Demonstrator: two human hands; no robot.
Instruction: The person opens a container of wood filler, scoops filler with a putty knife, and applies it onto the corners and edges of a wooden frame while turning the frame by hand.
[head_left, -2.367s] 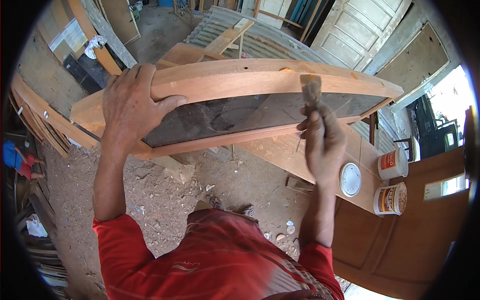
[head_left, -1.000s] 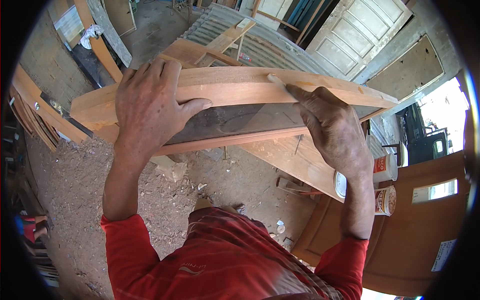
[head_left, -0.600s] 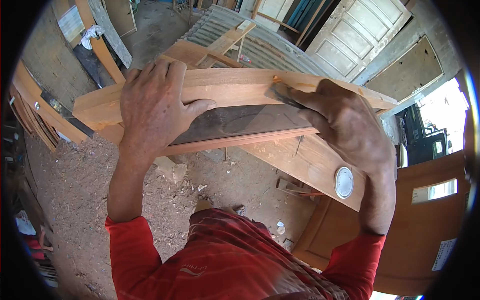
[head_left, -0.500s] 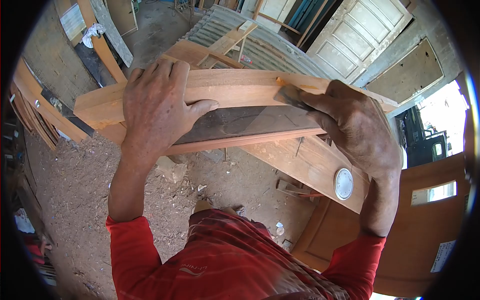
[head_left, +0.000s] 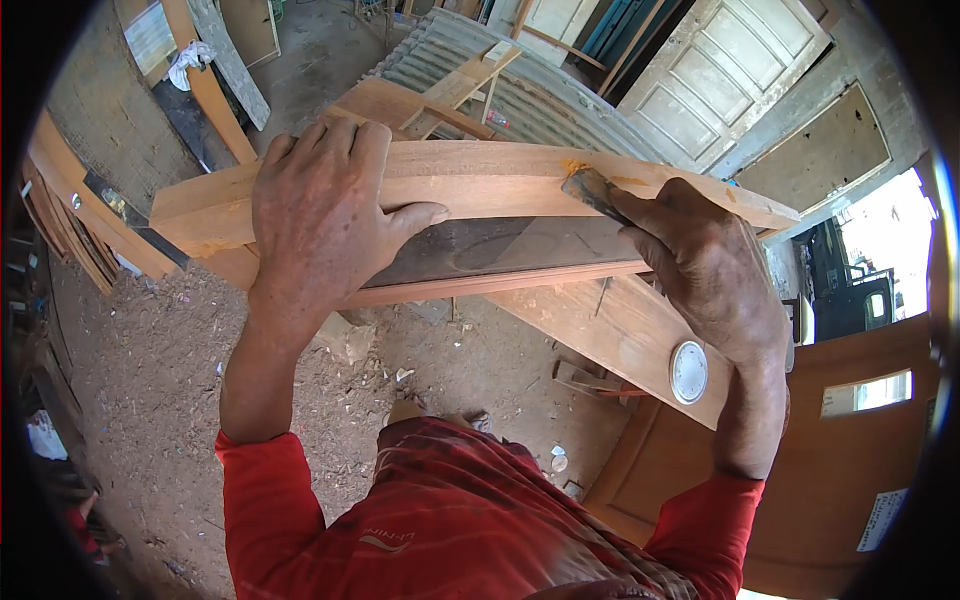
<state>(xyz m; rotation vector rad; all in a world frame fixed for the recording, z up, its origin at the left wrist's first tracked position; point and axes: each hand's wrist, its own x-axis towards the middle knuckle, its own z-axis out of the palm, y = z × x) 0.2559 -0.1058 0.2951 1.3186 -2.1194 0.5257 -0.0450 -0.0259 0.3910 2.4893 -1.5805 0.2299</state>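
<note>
A curved wooden frame (head_left: 480,192) with a dark panel (head_left: 460,246) set in it spans the view before me. My left hand (head_left: 322,205) is wrapped over its upper edge on the left, thumb along the front face. In my right hand (head_left: 705,265) is a putty knife (head_left: 592,191), pinched between thumb and fingers. Its blade touches the top edge of the frame, beside a smear of orange-brown putty (head_left: 575,167). More putty marks the edge to the right, partly behind my fingers.
A round white lid (head_left: 689,372) lies on a wooden board (head_left: 570,315) below the frame. Corrugated sheets (head_left: 560,110) and an old white door (head_left: 725,75) stand behind. Planks (head_left: 100,200) lean at the left, and a brown door (head_left: 800,460) is at the right. Shavings cover the ground (head_left: 170,400).
My right hand has shifted slightly down and left, and the putty knife blade now sits a little higher on the frame's edge by the putty. My left hand keeps its grip.
</note>
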